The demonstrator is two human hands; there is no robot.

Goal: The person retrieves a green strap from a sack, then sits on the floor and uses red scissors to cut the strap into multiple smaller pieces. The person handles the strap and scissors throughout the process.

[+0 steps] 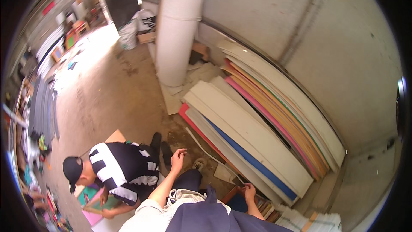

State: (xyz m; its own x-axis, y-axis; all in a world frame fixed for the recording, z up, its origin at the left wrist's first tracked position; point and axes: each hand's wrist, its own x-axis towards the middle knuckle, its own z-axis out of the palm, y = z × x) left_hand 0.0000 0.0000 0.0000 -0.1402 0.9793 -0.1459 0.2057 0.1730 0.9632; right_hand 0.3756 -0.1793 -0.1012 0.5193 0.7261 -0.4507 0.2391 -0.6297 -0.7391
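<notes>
L hand (178,161) is up in front of the body, over the flr (128,94), fingers loosely bent; can't tell if thumb meets fingertips. R hand (249,192) is low, nr the open brown box (229,194), fingers bent; too small to tell if they pinch anything or touch it. Box is just R of the person's legs, by the lower end of the stacked sheets (253,135): mostly off-white, w/ red, blue & pink ones, leaning twd the wall (360,60). Thin pale strip (206,153) runs alongside. Co-worker (124,167), blk/wht shirt, bends over coloured boards (91,215) on L.
</notes>
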